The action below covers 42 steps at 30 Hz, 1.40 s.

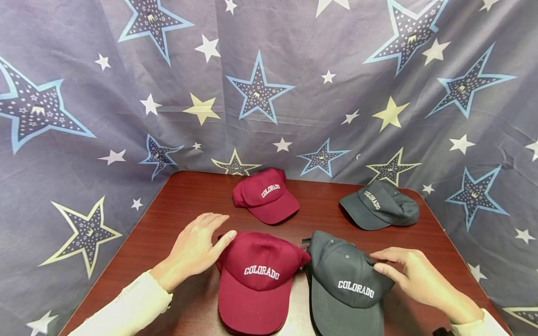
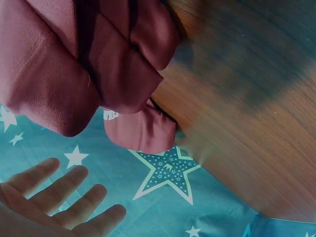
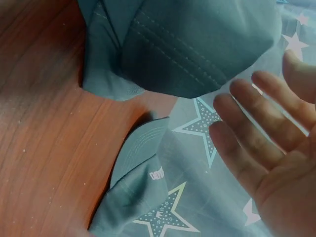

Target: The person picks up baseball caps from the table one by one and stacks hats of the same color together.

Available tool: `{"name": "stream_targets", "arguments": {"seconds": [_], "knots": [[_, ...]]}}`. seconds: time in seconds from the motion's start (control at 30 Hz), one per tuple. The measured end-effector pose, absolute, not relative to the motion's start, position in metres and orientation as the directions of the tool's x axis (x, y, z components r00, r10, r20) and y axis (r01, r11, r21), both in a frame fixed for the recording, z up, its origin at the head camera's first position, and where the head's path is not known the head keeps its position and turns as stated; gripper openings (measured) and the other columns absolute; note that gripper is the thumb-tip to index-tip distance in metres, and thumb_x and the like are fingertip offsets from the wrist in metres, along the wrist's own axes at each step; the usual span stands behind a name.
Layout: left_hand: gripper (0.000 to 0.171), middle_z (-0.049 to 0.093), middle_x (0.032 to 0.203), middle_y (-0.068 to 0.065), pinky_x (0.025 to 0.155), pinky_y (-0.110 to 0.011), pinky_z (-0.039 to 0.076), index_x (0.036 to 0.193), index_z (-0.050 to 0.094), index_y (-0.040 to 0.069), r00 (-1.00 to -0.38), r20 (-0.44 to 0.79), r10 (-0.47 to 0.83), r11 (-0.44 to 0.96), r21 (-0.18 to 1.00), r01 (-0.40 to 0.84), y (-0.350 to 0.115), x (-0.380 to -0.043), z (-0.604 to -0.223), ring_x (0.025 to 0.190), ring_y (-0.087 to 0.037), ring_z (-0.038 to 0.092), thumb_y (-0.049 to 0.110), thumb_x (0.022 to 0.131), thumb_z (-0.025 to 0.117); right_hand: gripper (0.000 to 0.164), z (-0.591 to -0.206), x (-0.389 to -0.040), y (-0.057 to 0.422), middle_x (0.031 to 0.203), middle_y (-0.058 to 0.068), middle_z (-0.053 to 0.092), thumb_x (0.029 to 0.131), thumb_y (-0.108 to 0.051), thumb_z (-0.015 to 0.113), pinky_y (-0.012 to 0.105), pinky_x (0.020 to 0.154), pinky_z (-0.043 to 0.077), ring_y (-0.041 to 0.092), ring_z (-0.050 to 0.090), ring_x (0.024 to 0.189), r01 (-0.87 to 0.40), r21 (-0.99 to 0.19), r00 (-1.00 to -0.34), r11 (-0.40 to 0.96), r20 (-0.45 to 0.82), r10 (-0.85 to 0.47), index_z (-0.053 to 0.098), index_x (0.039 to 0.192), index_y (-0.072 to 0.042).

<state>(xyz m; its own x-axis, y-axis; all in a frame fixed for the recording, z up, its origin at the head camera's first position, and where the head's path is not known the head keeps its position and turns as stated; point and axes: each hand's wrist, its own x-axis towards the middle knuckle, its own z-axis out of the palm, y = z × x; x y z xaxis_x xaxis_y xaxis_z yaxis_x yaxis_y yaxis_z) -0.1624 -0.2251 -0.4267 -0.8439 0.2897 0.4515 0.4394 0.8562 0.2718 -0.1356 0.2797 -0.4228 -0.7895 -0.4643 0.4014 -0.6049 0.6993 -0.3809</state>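
Note:
Two caps lettered COLORADO lie side by side at the front, a dark red cap [image 1: 257, 305] and a dark grey cap [image 1: 336, 266], brims toward me. Beside the red cap's upper left edge is my left hand [image 1: 195, 249], thumb close to the crown. Its fingers [image 2: 61, 190] are spread and hold nothing in the left wrist view, where the red fabric [image 2: 42, 74] shows several layers. My right hand [image 1: 414, 277] is at the grey cap's right side; whether it touches is unclear. In the right wrist view its fingers [image 3: 256, 133] extend loosely beside the grey crown [image 3: 197, 44].
Farther back on the brown wooden table [image 1: 189, 196] lie another red cap [image 1: 262, 193], left of centre, and another grey cap [image 1: 380, 205] near the right corner. A star-patterned cloth [image 1: 260, 135] hangs behind the table and along both sides.

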Motion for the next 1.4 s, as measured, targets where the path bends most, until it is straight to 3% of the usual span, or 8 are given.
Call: {"name": "stream_targets", "arguments": {"seconds": [0.37, 0.53, 0.83, 0.93, 1.07, 1.17, 1.27, 1.4], "knots": [[0.053, 0.065, 0.135, -0.01, 0.108, -0.052, 0.043, 0.137, 0.064, 0.009, -0.85, 0.452, 0.269, 0.852, 0.3, 0.429, -0.231, -0.157, -0.429, 0.131, -0.032, 0.054, 0.045, 0.098, 0.065, 0.018, -0.421, -0.154, 0.285, 0.103, -0.006, 0.077, 0.093, -0.023, 0.078, 0.021, 0.069, 0.056, 0.0, 0.068, 0.091, -0.442, -0.462, -0.879, 0.769, 0.394, -0.268, 0.079, 0.11, -0.024], [0.052, 0.065, 0.136, -0.009, 0.108, -0.053, 0.043, 0.138, 0.064, 0.01, -0.853, 0.449, 0.265, 0.848, 0.313, 0.428, -0.236, -0.153, -0.432, 0.133, -0.033, 0.053, 0.043, 0.098, 0.065, 0.018, -0.421, -0.168, 0.291, 0.101, -0.002, 0.078, 0.093, -0.026, 0.078, 0.016, 0.066, 0.051, -0.002, 0.066, 0.083, -0.384, -0.454, -0.892, 0.804, 0.407, -0.196, 0.08, 0.11, -0.019], [0.053, 0.063, 0.139, -0.01, 0.111, -0.053, 0.039, 0.14, 0.063, 0.012, -0.832, 0.473, 0.29, 0.833, 0.303, 0.463, -0.244, -0.146, -0.435, 0.136, -0.034, 0.051, 0.042, 0.097, 0.068, 0.027, -0.421, -0.196, 0.302, 0.101, 0.009, 0.078, 0.096, -0.03, 0.075, 0.028, 0.061, 0.05, 0.012, 0.067, 0.077, -0.326, -0.427, -0.905, 0.843, 0.4, -0.147, 0.078, 0.115, -0.012], [0.054, 0.062, 0.14, -0.011, 0.112, -0.054, 0.038, 0.14, 0.062, 0.012, -0.826, 0.479, 0.297, 0.829, 0.301, 0.472, -0.244, -0.144, -0.435, 0.137, -0.034, 0.051, 0.043, 0.096, 0.069, 0.028, -0.422, -0.204, 0.305, 0.096, 0.008, 0.078, 0.096, -0.03, 0.074, 0.028, 0.06, 0.048, 0.009, 0.064, 0.074, -0.322, -0.412, -0.902, 0.853, 0.407, -0.144, 0.077, 0.116, -0.01], [0.057, 0.06, 0.142, -0.011, 0.114, -0.052, 0.037, 0.142, 0.061, 0.012, -0.819, 0.483, 0.31, 0.824, 0.294, 0.485, -0.244, -0.141, -0.435, 0.139, -0.033, 0.049, 0.043, 0.095, 0.07, 0.03, -0.426, -0.213, 0.309, 0.099, 0.011, 0.077, 0.095, -0.027, 0.075, 0.034, 0.065, 0.051, 0.016, 0.069, 0.079, -0.336, -0.397, -0.894, 0.854, 0.42, -0.156, 0.076, 0.117, -0.006], [0.059, 0.059, 0.144, -0.011, 0.114, -0.052, 0.035, 0.143, 0.06, 0.012, -0.812, 0.488, 0.32, 0.818, 0.29, 0.496, -0.244, -0.14, -0.436, 0.14, -0.032, 0.047, 0.044, 0.094, 0.071, 0.033, -0.43, -0.22, 0.311, 0.109, 0.019, 0.075, 0.095, -0.026, 0.075, 0.048, 0.077, 0.053, 0.036, 0.071, 0.094, -0.346, -0.386, -0.89, 0.855, 0.423, -0.169, 0.074, 0.118, -0.003], [0.061, 0.059, 0.145, -0.011, 0.114, -0.052, 0.035, 0.143, 0.06, 0.011, -0.804, 0.494, 0.33, 0.815, 0.282, 0.507, -0.244, -0.139, -0.436, 0.141, -0.032, 0.047, 0.045, 0.093, 0.072, 0.039, -0.433, -0.226, 0.315, 0.116, 0.025, 0.071, 0.096, -0.027, 0.074, 0.06, 0.086, 0.049, 0.047, 0.065, 0.108, -0.334, -0.384, -0.898, 0.861, 0.409, -0.166, 0.07, 0.122, 0.002], [0.064, 0.058, 0.146, -0.01, 0.115, -0.051, 0.034, 0.143, 0.059, 0.011, -0.802, 0.493, 0.337, 0.815, 0.274, 0.511, -0.244, -0.138, -0.435, 0.142, -0.032, 0.046, 0.048, 0.092, 0.072, 0.047, -0.434, -0.234, 0.32, 0.124, 0.028, 0.066, 0.098, -0.03, 0.072, 0.064, 0.093, 0.045, 0.052, 0.058, 0.118, -0.287, -0.384, -0.918, 0.878, 0.371, -0.138, 0.065, 0.128, 0.005]]}}
